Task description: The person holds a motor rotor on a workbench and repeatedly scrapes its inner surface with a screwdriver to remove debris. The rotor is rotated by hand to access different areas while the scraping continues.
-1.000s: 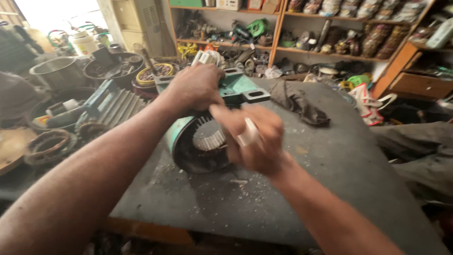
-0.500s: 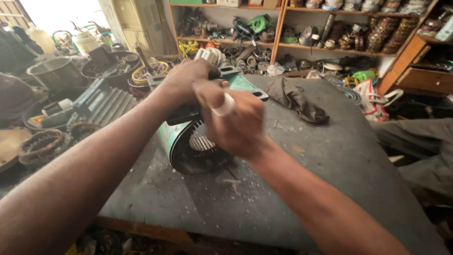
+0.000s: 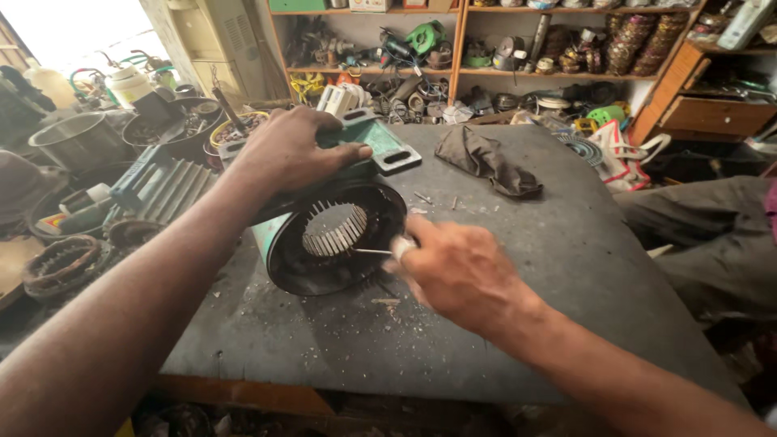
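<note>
At centre frame, the right hand point(image 3: 457, 271) has dropped from its raised position a moment ago and now pinches a thin rod point(image 3: 374, 252) pointing into the motor stator housing point(image 3: 328, 239). The left hand point(image 3: 287, 150) grips the housing's top, steadying it on the grey table point(image 3: 566, 267). Upper left stands a white jug point(image 3: 129, 83); boxes line the top shelf point(image 3: 380, 6).

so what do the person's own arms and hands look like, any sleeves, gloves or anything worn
Both arms are bare from the frame edge to the wrists: no sleeves, gloves, watch or bracelet show. The left hand has nothing on it. The right hand has a strip of white tape or bandage wound around one finger near the tip; which finger is hard to tell. No rings are visible on either hand.
</note>
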Motion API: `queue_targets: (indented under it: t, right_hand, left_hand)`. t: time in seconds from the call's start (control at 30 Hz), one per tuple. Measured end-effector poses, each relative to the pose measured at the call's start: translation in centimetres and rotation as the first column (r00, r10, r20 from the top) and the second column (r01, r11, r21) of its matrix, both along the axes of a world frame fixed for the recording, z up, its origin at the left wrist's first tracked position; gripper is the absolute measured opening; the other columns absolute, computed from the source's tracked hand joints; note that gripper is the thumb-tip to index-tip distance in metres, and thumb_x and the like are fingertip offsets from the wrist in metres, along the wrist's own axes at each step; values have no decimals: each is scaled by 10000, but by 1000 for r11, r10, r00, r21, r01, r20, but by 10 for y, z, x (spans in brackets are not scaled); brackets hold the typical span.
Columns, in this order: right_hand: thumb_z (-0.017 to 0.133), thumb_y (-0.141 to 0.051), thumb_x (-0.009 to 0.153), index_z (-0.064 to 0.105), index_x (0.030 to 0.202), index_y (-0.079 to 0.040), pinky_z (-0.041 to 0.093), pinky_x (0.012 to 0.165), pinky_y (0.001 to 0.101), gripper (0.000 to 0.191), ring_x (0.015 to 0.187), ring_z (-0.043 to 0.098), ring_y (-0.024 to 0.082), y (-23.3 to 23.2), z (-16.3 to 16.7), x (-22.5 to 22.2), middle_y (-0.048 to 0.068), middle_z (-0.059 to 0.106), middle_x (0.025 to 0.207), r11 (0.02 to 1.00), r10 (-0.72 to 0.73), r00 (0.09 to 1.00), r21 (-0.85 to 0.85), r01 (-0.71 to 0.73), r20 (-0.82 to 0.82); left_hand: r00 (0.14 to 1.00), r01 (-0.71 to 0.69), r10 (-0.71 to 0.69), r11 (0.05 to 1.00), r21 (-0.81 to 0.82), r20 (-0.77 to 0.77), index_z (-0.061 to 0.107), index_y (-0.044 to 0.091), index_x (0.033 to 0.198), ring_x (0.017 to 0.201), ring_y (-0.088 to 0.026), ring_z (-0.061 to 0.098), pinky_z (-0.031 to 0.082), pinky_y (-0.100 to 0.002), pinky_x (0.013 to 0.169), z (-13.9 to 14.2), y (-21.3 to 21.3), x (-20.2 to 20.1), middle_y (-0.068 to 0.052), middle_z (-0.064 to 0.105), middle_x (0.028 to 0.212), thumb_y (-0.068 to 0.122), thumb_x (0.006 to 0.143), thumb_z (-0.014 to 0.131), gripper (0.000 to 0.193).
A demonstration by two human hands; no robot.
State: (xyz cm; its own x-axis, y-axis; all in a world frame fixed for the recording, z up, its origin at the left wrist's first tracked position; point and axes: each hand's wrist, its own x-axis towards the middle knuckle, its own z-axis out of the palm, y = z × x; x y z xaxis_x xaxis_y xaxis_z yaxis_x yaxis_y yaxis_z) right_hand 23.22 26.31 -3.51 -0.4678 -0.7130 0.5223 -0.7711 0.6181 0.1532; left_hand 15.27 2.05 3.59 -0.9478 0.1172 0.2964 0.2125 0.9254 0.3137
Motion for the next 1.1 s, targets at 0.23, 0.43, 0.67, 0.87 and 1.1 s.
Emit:
queue_targets:
  t: [0.23, 0.43, 0.67, 0.87, 1.1]
  right_hand:
    - [603, -119, 837, 715, 1105, 35, 483, 410, 348, 329, 511, 623, 199, 3, -27, 35, 80, 603, 721, 962, -35, 996, 268, 57, -87]
    - [565, -173, 851, 677, 1120, 90, 444, 410, 314, 393, 481, 582, 149, 2, -49, 41, 107, 603, 673, 879, 46, 954, 465, 102, -296]
    - [587, -81, 759, 656, 1246, 76, 465, 383, 345, 516, 456, 582, 184, 26, -64, 11, 76, 622, 679, 942, 40, 996, 330, -63, 74]
    - [758, -237, 801, 766, 1191, -223, 562, 524, 412, 390, 496, 693, 282, 34, -71, -4, 123, 764, 797, 923, -86, 663, -191, 334, 743]
    - [616, -216, 908, 700, 1278, -178, 515, 533, 427, 381, 618, 669, 302, 24, -95, 22, 129, 709, 781, 954, -287, 917, 0, 299, 277]
  left_hand:
    - [997, 66, -70, 994, -87, -43, 639, 25, 1316, 1067, -346, 691, 501, -495, 943, 5, -3, 21, -176, 722, 1164, 817, 510, 825, 1145]
    - [998, 0, 7, 992, -124, 58, 650, 120, 1325, 978, -261, 714, 556, -431, 862, 5, -5, 20, -101, 750, 1126, 632, 451, 929, 1050]
    - [999, -9, 12, 997, -75, 39, 673, 169, 1299, 735, -174, 722, 586, -346, 709, 0, -13, 25, -65, 776, 973, 484, 504, 934, 894]
    - [989, -97, 110, 987, -126, 98, 663, 238, 1365, 811, -229, 735, 584, -378, 762, 11, -5, 39, -93, 800, 963, 517, 553, 904, 892]
    - [995, -90, 90, 996, -13, -33, 646, 138, 1376, 998, -288, 731, 536, -418, 931, 10, -9, 57, -146, 750, 1167, 490, 498, 936, 990]
